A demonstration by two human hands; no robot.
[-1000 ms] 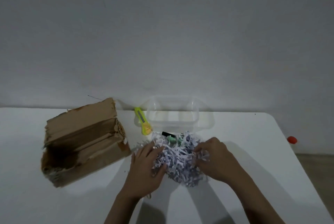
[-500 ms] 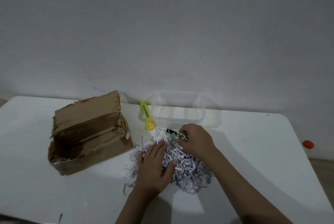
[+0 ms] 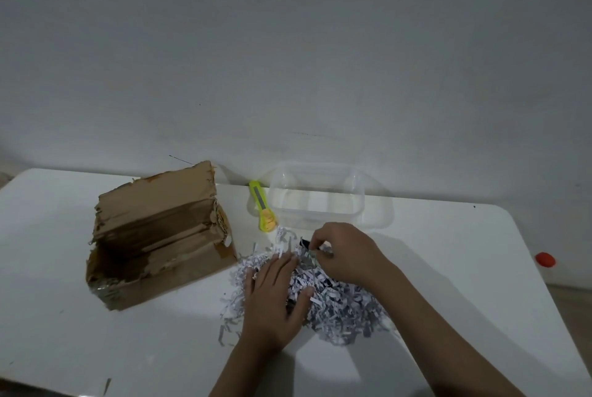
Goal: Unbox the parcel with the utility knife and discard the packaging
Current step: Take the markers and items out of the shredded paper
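Cardboard box (image 3: 160,236) sits torn open, left of centre, the yellow utility knife (image 3: 263,206) beyond it. Shredded paper (image 3: 333,297) is heaped mid-frame — left hand (image 3: 272,297) flat on it, fingers spread. Right hand (image 3: 346,255) is nearer the small dark item (image 3: 304,242) at the heap's upper edge, fingertips pinched on it.

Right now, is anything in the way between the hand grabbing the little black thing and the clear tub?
Nothing visible. The right hand pinches the small black item just in front of the empty clear plastic container; only bare table lies between.
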